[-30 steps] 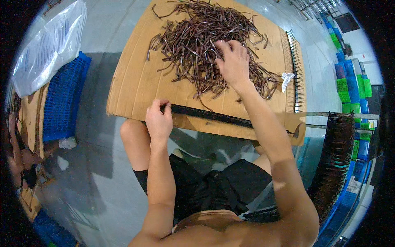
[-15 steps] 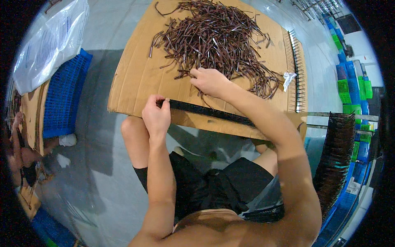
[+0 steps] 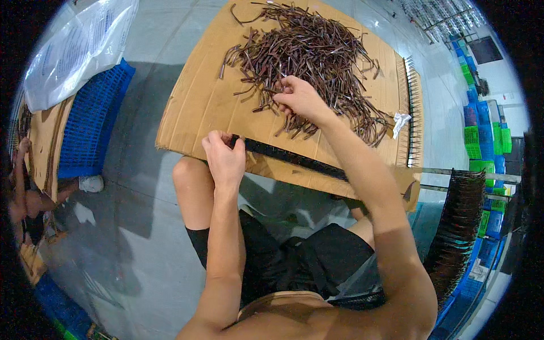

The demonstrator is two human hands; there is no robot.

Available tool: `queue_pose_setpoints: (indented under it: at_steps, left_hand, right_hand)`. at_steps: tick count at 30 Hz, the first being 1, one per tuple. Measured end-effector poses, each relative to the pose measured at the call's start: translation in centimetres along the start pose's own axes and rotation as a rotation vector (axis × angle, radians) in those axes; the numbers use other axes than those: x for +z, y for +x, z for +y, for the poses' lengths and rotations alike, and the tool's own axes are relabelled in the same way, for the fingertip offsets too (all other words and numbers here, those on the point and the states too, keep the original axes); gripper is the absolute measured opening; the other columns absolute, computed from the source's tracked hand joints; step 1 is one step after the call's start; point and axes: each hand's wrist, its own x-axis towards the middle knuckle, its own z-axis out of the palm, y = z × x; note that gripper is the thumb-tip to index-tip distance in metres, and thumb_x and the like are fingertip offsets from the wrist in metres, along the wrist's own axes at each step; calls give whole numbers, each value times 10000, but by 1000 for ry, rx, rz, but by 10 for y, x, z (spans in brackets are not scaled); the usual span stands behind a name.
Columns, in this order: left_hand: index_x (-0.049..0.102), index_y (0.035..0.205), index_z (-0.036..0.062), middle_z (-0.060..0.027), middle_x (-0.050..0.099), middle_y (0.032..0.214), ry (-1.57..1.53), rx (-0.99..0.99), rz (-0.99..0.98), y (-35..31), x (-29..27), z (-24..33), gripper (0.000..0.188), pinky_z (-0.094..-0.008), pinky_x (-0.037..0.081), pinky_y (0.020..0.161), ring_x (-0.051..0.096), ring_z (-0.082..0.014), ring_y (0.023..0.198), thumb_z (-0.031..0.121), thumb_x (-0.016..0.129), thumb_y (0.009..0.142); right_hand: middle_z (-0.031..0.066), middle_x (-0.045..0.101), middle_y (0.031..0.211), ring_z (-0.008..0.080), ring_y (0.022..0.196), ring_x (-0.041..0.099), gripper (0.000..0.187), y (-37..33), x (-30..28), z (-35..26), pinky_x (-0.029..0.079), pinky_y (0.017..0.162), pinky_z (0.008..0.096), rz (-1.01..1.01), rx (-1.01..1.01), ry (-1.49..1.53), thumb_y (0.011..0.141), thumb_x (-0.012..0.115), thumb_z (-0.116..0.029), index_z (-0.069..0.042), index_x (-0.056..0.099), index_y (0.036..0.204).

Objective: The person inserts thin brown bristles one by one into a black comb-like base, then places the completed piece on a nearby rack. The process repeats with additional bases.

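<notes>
A long, narrow black bar (image 3: 294, 160) lies along the near edge of the cardboard-topped table. My left hand (image 3: 225, 160) is closed, pinching the bar's left end between thumb and fingers. Beyond it, a large heap of thin, dark brown, glossy strips (image 3: 309, 54) covers the middle of the cardboard. My right hand (image 3: 303, 101) is at the heap's near-left side, fingers curled and thumb drawn in. Strips show around its fingertips, but what it grips is too small to make out. My right forearm hides the bar's right end.
The cardboard sheet (image 3: 190, 107) has a row of thin upright spikes (image 3: 412, 113) along its right edge, with crumpled white paper (image 3: 400, 124) beside it. A rack of dark strips (image 3: 456, 226) hangs at right. Blue crates (image 3: 93, 122) and another person (image 3: 31, 209) are at left.
My right hand has moved in among the strips and its fingers have shifted there. My left hand keeps its hold on the black bar. The whole view has shifted slightly.
</notes>
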Motion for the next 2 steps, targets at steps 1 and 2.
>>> queue_pose_setpoints:
  at_steps: [1, 2]
  left_hand:
    - [476, 931, -9, -165, 500, 955, 1, -10, -3, 1, -1, 1, 316, -370, 472, 773, 529, -302, 855, 90, 727, 767]
    - [471, 927, -6, -163, 498, 958, 1, -19, -6, 1, -1, 2, 323, -368, 472, 775, 529, -303, 853, 96, 731, 766]
  right_hand:
    - [180, 651, 832, 226, 645, 654, 230, 5, 9, -5, 530, 638, 345, 12, 64, 52, 801, 616, -92, 36, 576, 987]
    - [180, 651, 832, 226, 645, 654, 230, 5, 9, -6, 530, 638, 345, 15, 62, 53, 801, 616, -92, 36, 576, 987]
